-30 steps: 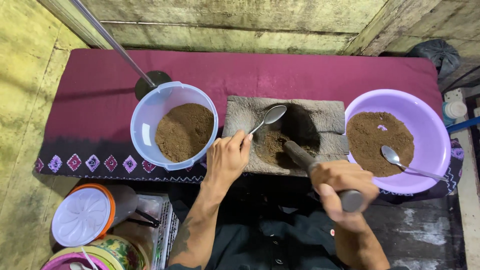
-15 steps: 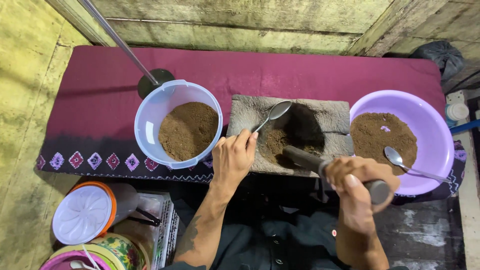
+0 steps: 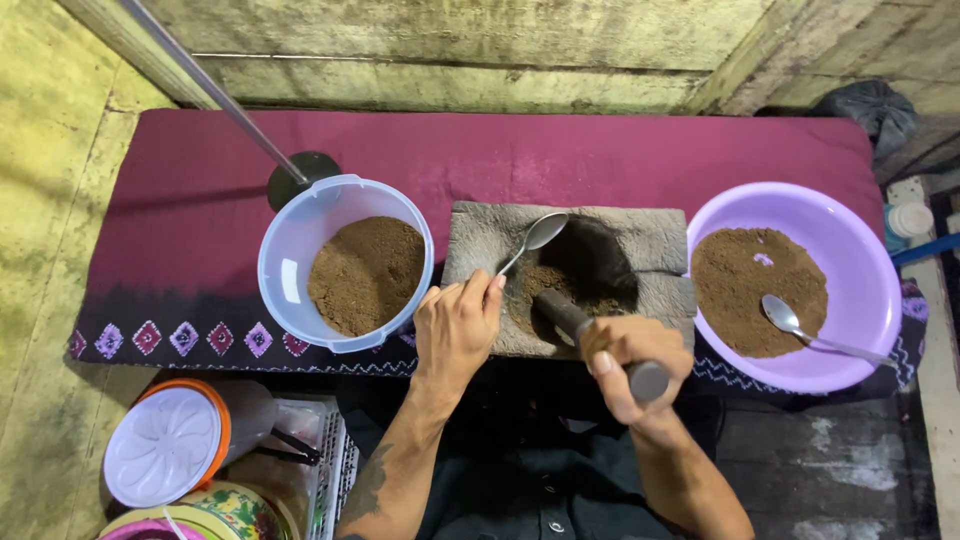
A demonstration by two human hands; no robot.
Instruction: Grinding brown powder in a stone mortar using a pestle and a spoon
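Clutter first: on the maroon cloth (image 3: 600, 160) covering the desk we've got a pale blue plastic tub (image 3: 345, 262) on the left, holding coarse brown powder, and a round lilac basin (image 3: 795, 285) on the right with more of the same powder and a second metal spoon (image 3: 815, 328) lying in it, bowl up-left, handle running down-right. A thin metal rod (image 3: 210, 90) slants in from the top left and ends at a dark round base just behind the tub. Down by the floor on the left there's a white lid with an orange rim (image 3: 165, 445). Nothing actually blocks the middle, where a rough grey stone mortar (image 3: 640, 235), squarish with a dark hollow, sits between tub and basin. Our left hand (image 3: 455, 325) rests at the mortar's near left edge, fingers pinched on the handle of a spoon (image 3: 530, 240); that spoon's long axis runs diagonally, bowl pointing up and right over the hollow's rim. Our right hand (image 3: 630, 360) is wrapped in a closed grip round the pestle (image 3: 590, 335), a smooth dark cylinder. It's tilted, lower end pointing up-left into the brown powder in the hollow, and butt end sticking out toward us past the fingers.
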